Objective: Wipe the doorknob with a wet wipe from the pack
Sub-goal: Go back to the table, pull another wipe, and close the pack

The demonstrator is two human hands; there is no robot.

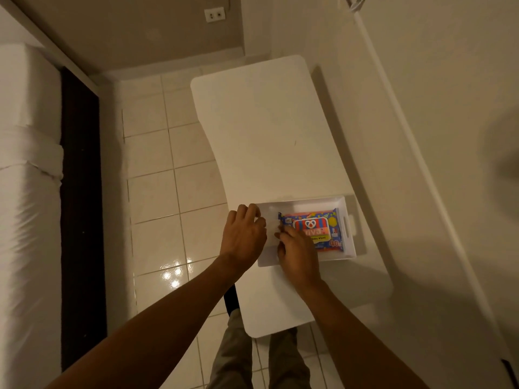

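Note:
A colourful wet wipe pack (317, 230) lies flat in a shallow white tray (348, 228) on a white table (269, 130). My left hand (243, 234) curls over the tray's left rim and holds it. The fingertips of my right hand (297, 255) pinch the left end of the pack, and the hand covers its lower left corner. The pack's lid flap looks closed and no wipe shows. No doorknob is in view.
The table stands against a white wall or door panel (421, 136) on the right. Glossy floor tiles (174, 192) lie to the left, then a bed with white bedding (28, 192). My legs (233, 355) stand at the table's near end.

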